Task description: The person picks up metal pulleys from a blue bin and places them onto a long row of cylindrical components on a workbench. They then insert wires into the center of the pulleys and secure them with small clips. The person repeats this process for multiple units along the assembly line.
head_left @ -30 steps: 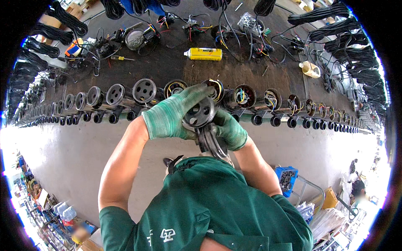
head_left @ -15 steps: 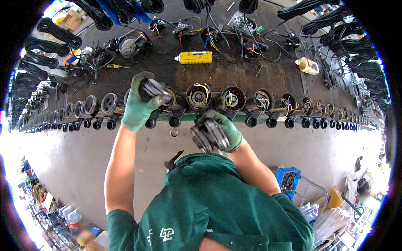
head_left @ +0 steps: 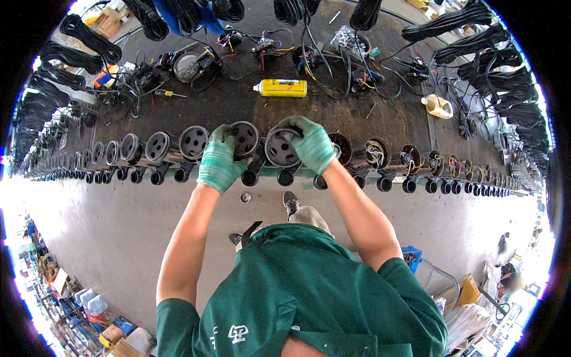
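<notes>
A row of black cylindrical housings lies along the near edge of the dark workbench [head_left: 232,98], open ends toward me. My left hand [head_left: 220,159], in a green glove, curls round the left edge of a round black cover with holes [head_left: 245,140], which sits at the mouth of one housing. Beside it, my gloved right hand [head_left: 312,144] grips the upper right rim of another round cover [head_left: 281,149], at the neighbouring housing. How firmly either cover is seated I cannot tell. Left of my hands a covered housing [head_left: 194,143] shows. To the right, an open housing [head_left: 376,153] has coloured wires inside.
A yellow spray can [head_left: 283,88] lies behind my hands, with a screwdriver [head_left: 169,93] to its left and a cream bottle [head_left: 437,106] to its right. Wired parts and bundled black cables [head_left: 455,30] line the far side. A blue crate [head_left: 411,257] stands behind me at right.
My right hand has risen from near my body to a housing, and its stack of covers now shows as one cover there. My left hand has lowered its cover onto a housing mouth.
</notes>
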Action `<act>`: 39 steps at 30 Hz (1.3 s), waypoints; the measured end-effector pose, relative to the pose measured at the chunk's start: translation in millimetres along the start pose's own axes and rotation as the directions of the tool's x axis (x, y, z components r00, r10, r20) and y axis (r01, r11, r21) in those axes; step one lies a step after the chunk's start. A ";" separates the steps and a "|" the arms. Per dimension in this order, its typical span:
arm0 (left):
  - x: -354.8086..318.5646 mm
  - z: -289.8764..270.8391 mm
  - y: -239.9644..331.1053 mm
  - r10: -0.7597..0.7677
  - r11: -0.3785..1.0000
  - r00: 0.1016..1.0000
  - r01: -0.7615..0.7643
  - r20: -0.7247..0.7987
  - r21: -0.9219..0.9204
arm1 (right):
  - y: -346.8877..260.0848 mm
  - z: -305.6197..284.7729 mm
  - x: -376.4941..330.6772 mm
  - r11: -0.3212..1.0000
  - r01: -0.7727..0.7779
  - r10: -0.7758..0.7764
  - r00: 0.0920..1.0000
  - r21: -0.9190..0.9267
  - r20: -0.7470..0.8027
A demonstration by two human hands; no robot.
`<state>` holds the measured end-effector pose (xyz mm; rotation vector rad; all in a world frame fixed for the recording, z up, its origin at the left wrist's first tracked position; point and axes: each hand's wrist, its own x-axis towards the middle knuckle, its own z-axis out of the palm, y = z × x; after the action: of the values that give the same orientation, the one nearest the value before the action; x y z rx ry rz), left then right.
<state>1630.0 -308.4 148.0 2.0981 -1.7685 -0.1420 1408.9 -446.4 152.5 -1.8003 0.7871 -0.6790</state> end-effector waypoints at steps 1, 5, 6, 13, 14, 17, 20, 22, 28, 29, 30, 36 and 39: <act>-1.2 -5.2 2.0 0.016 0.999 1.000 -0.016 -0.009 0.051 | -0.6 7.7 0.6 0.997 0.033 -0.031 0.999 -0.074 0.018; 5.2 -26.3 10.4 -0.039 0.997 0.991 0.030 0.130 0.075 | 0.4 6.9 1.8 0.998 -0.048 0.049 0.999 0.049 -0.021; 5.6 -29.1 12.7 -0.058 0.992 0.984 0.038 0.167 0.123 | 1.6 1.9 0.5 0.999 -0.025 0.027 0.999 0.032 -0.040; 8.9 -30.4 18.6 -0.073 0.989 0.974 0.042 0.215 0.145 | -17.4 -99.3 -24.1 1.000 0.002 0.011 0.913 0.031 -0.408; 11.1 -36.3 24.9 -0.108 0.987 0.958 0.070 0.267 0.147 | -7.9 -112.1 -29.1 0.999 -0.042 0.051 0.913 0.031 -0.405; 13.3 -32.1 24.1 0.003 0.985 0.988 -0.030 0.156 0.171 | 3.7 -119.7 -41.6 0.929 -0.182 0.057 0.930 -0.323 -0.363; 5.9 -47.5 30.9 0.115 0.993 0.993 -0.116 0.035 0.036 | 42.3 -94.9 -47.7 0.926 -0.248 0.152 0.936 -0.285 -0.318; -15.0 -52.5 20.4 0.169 0.981 0.979 -0.178 -0.109 -0.073 | 44.2 -79.3 -46.2 0.890 -0.232 0.098 0.938 -0.394 -0.331; -171.0 -26.7 -55.4 -0.242 0.898 0.968 0.196 -0.071 -0.394 | 6.2 -56.6 -47.9 0.660 -0.272 -0.011 0.929 -0.700 -0.371; -208.3 -8.7 -75.7 -0.331 0.864 0.943 0.290 -0.030 -0.412 | -2.5 -55.2 -63.9 0.524 -0.296 -0.140 0.895 -0.799 -0.424; -254.4 8.9 -96.0 -0.446 0.809 0.895 0.411 0.016 -0.421 | -5.0 -50.8 -72.2 0.618 -0.173 -0.279 0.864 -0.767 -0.420; -526.5 117.3 -154.3 -0.916 0.173 0.325 0.851 0.237 -0.497 | -14.8 134.7 -115.6 0.820 -0.138 0.321 0.914 -0.555 0.248; -632.9 171.9 -162.1 -0.924 -0.109 0.108 0.845 0.366 -0.523 | 102.6 266.8 -146.2 0.827 -0.105 0.500 0.584 -0.552 0.639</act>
<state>1599.1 283.6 -176.0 2.1799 0.2726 -0.8428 1496.8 -208.6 -44.6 -2.0329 0.6560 0.5906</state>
